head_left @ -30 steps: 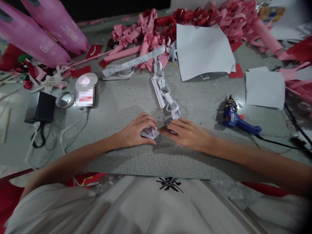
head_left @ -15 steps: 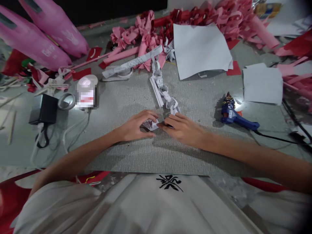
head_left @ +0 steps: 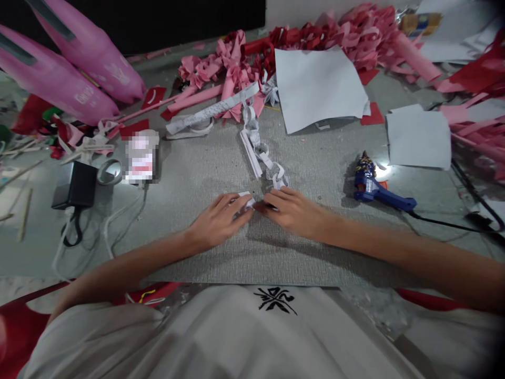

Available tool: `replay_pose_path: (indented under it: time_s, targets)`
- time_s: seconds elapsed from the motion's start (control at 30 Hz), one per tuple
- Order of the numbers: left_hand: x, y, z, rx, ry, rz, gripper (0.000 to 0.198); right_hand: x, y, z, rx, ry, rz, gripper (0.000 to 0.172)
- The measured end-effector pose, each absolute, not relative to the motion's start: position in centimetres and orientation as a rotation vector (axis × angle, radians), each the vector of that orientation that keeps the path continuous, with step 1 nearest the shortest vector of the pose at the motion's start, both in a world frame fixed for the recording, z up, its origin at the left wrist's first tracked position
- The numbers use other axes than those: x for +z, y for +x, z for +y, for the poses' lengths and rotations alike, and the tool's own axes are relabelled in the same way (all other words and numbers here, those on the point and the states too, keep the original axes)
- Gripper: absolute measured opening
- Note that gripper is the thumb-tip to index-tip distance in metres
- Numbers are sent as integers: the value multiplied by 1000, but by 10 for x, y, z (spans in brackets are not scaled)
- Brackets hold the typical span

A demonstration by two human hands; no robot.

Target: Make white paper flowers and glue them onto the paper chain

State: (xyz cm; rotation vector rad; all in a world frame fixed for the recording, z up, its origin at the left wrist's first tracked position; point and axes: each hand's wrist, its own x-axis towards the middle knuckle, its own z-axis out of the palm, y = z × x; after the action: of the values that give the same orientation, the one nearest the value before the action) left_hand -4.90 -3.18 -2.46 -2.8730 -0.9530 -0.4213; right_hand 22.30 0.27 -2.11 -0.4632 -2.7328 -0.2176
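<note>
holding half-hidden white paper (head_left: 248,199): left grip (head_left: 221,218) | right grip (head_left: 294,213): contents hidden, can't tell

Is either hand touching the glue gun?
No, the blue glue gun lies on the table over to the right, with bare surface between it and both the left hand and the right hand.

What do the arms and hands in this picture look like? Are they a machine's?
No, they are a person's. The left hand and right hand show no gloves, and both forearms are uncovered, with no watch or cables on them. The pale shirt has a black mark on its front.
</note>
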Motion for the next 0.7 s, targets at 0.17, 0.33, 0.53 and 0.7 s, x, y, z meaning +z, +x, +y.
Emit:
replay_pose_path:
  time_s: [0.17, 0.33, 0.53, 0.7]
  targets:
    - [-22, -46, -48, -399, -2798, -992, 44, -22, 224, 3, -246, -461, -2738, 26]
    - [-24, -44, -50, -401, -2773, -1035, 41, -22, 224, 2, -286, -455, -2737, 26]
    - [-23, -43, -46, -462, -2835, -1092, 39, -22, 223, 1, -346, -455, -2762, 24]
    - [-17, -46, -43, -440, -2882, -1083, 38, 10, 226, -14, -430, -427, -2740, 31]
